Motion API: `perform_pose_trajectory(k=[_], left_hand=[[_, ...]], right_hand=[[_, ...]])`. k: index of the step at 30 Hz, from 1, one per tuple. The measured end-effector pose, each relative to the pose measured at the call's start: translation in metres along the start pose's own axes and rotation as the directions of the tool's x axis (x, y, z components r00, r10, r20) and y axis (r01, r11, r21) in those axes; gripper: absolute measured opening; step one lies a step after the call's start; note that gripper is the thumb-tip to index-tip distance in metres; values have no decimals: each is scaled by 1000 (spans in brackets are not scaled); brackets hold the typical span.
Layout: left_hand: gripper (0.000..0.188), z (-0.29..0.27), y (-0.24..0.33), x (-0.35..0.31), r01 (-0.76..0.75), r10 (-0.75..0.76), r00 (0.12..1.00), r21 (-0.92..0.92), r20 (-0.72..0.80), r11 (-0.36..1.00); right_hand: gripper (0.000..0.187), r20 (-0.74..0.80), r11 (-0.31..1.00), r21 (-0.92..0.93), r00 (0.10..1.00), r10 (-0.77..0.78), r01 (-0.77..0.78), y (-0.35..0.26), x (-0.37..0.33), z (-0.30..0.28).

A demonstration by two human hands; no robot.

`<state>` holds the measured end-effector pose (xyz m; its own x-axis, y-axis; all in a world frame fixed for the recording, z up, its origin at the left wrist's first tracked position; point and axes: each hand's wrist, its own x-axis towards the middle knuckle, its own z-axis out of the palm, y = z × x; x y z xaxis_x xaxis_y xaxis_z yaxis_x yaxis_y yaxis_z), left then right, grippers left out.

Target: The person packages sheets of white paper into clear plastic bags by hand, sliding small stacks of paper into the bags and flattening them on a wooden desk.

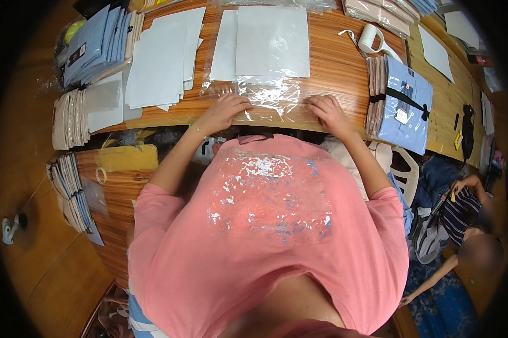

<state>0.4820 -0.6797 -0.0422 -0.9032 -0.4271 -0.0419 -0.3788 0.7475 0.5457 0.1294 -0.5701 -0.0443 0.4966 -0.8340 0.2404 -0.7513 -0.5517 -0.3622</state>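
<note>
A clear plastic bag (274, 97) lies flat at the table's near edge, shiny and creased, its lower part between my hands. A white sheet (272, 42) shows at its upper part, and cannot be told apart as in or under the plastic. My left hand (227, 111) is closed at the bag's near left edge, fingertips bent on the film. At the right edge my right hand (328, 114) has its fingers curled in on the bag's corner. Another white sheet (223, 45) in clear film sits just left of it.
White sheets (164, 62) are spread at left, beside folded blue shirts (96, 48) and a beige stack (71, 119). At right stand a bagged light-blue shirt stack (406, 107) tied with black ribbon and a white tape dispenser (372, 40). Another person (462, 214) is at lower right.
</note>
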Motion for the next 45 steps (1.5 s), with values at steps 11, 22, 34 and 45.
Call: perform_pose_trajectory(k=[11,22,34,45], left_hand=[[17,22,-9,-12,84,-164,954,-302,-252,950],[12,37,-11,-14,237,-369,802,-318,-469,918],[19,38,-16,-2,273,-565,726,-589,-392,760],[12,30,-20,-20,249,-304,867,-185,-396,951]], right_hand=[[26,-8,995,-7,995,95,-95,-5,-10,21],[39,-87,958,-97,962,260,-268,-32,-12,32],[20,-152,978,-131,978,143,-163,-24,-20,39],[27,-59,996,-28,995,83,-85,-15,-17,32]])
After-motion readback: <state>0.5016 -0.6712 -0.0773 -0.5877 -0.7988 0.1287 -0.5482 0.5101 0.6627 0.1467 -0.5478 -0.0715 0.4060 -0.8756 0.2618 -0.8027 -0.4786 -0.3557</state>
